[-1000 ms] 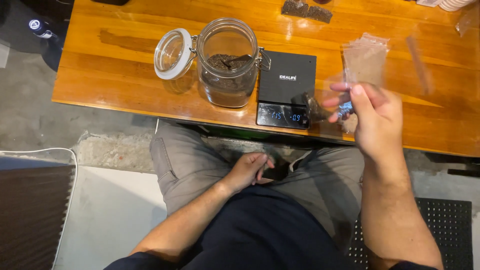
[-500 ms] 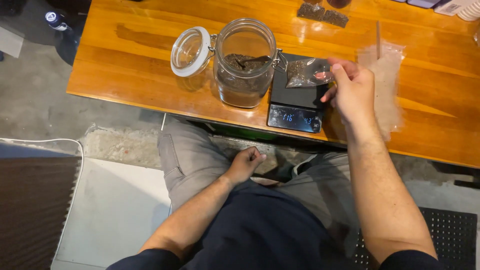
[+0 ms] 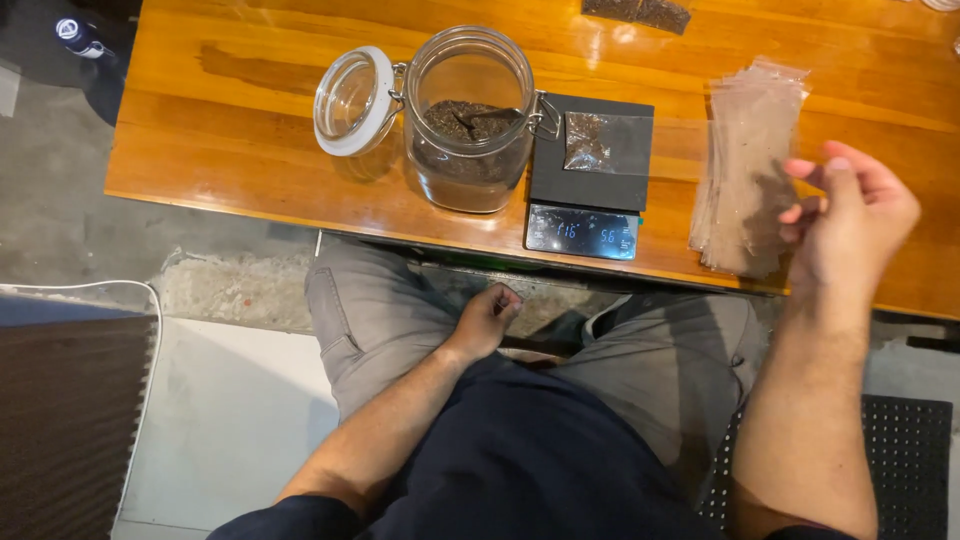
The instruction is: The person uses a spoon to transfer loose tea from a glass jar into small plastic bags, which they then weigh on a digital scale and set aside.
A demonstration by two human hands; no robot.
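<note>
The right hand [image 3: 850, 215] hovered loosely spread, empty, beside the stack of clear bags [image 3: 745, 165]. The stack's long axis ran away from the person. The left hand [image 3: 487, 318] rested curled on the thigh.

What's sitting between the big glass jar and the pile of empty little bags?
In the head view, a black scale sits between the jar and the pile of bags, with one small filled bag on it.
</note>
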